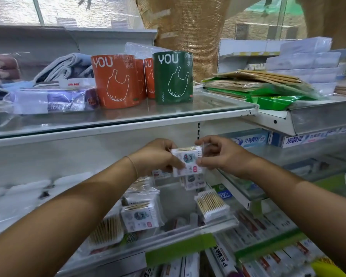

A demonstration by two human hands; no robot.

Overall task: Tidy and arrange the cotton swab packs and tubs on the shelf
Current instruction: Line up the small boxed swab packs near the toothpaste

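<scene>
Both forearms reach forward from the near edge and meet in the middle, above the shelf (pixel 176 198) of cotton swabs. The left hand (pixel 158 154) pinches the left side of a small white cotton swab pack (pixel 187 161), with the thumb on its printed front and the fingers curled behind. The right hand (pixel 224 154) grips the pack's right side, thumb at the lower corner, index finger hooked over the top. The pack is upright in the air, clear of the shelf. Below it lie a printed pack (pixel 140 216) to the left and a clear pack (pixel 212 204) to the right.
</scene>
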